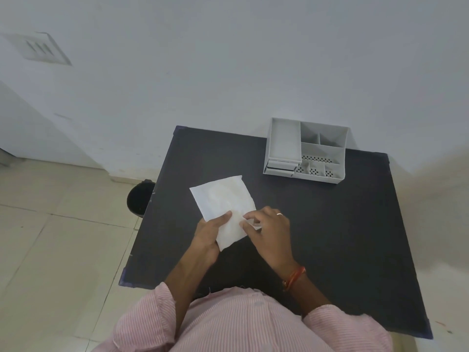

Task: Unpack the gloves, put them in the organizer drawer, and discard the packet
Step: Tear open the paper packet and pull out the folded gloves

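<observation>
A white paper glove packet [223, 199] lies flat on the dark table [330, 237], tilted with its far end toward the organizer. A faint glove outline shows through it. My left hand [208, 235] holds its near left edge, thumb on top. My right hand [269, 232] pinches the packet's near right edge between fingers and thumb. The grey organizer [307, 151] stands at the table's far right, with its small drawers [280, 167] at the front left, pulled out slightly.
A black bin [139, 198] sits on the tiled floor just left of the table's left edge. A white wall runs behind the table. The table's right half is bare in front of the organizer.
</observation>
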